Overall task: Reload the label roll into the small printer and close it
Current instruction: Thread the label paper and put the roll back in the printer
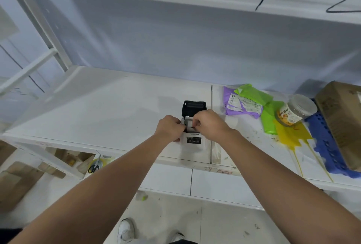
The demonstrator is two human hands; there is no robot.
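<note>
Reaching out over the front edge of the white shelf [109, 95], both forearms meet at the small printer [193, 142], which stands near that edge just beneath the hands. Its pale front panel with a dark label shows on the near side of the fingers.

As for progress, I judge the job roughly midway. The lid [194, 108] is up, so the opening step is done. The label roll [189, 124] appears as a white curve in the bay between the two sets of fingertips, so it seems to be in or going in; whether it is fully seated, or its free end fed out, cannot be told because the hands cover it. Closing the lid is plainly left.

The left hand [170, 127] sits at the printer's left side, fingers curled together and pressing at the bay's edge; its thumb side touches the roll or the wall beside it, which of the two I cannot tell. The right hand [210, 124] is bunched over the right of the bay, fingers pinched close on something small at the roll's end, perhaps a tab or the paper edge; it is too small to name.

Just beyond the fingertips the black lid stands upright on its hinge. Farther right, well apart from the hands, lie coloured mailer bags [252, 101] and a jar [297, 110].
</note>
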